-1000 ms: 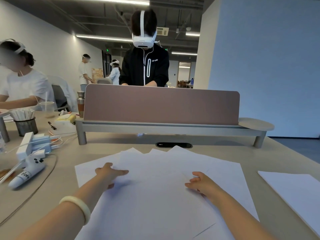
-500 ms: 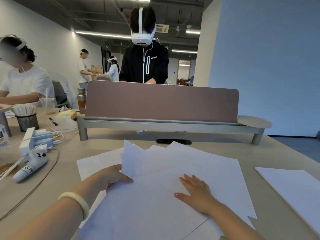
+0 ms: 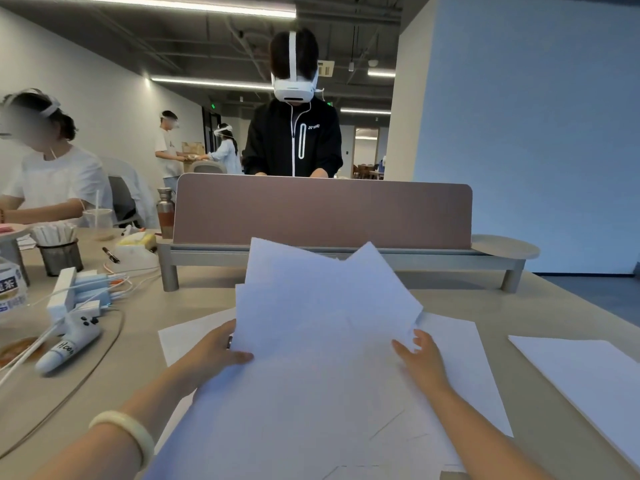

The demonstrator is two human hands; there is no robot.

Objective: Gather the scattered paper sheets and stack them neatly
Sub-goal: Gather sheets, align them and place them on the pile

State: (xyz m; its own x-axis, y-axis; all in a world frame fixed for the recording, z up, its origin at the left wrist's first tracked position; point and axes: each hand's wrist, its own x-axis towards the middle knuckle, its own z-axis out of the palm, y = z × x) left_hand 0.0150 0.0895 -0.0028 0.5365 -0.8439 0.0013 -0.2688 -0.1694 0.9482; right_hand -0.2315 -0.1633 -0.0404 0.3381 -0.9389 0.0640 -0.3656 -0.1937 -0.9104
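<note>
Fanning sheets (image 3: 322,306) between both hands (image 3: 214,355)

Hands (image 3: 214,355): two, both on the paper pile. Bracelet (image 3: 130,429): one, on the left wrist. Loose sheets (image 3: 322,306): count not determinable; the overlapping pile shows at least four separate corners or edges. Separate sheet (image 3: 588,379): one visible surface, lying apart on the right of the desk. Other people (image 3: 294,133): four, each wearing a headset. Divider (image 3: 322,209): one. Bottle (image 3: 165,211): one. Cup with straw (image 3: 98,221): one. Mesh holder (image 3: 60,256): one. Controller (image 3: 69,344): one. Marker (image 3: 110,254): one.
</note>
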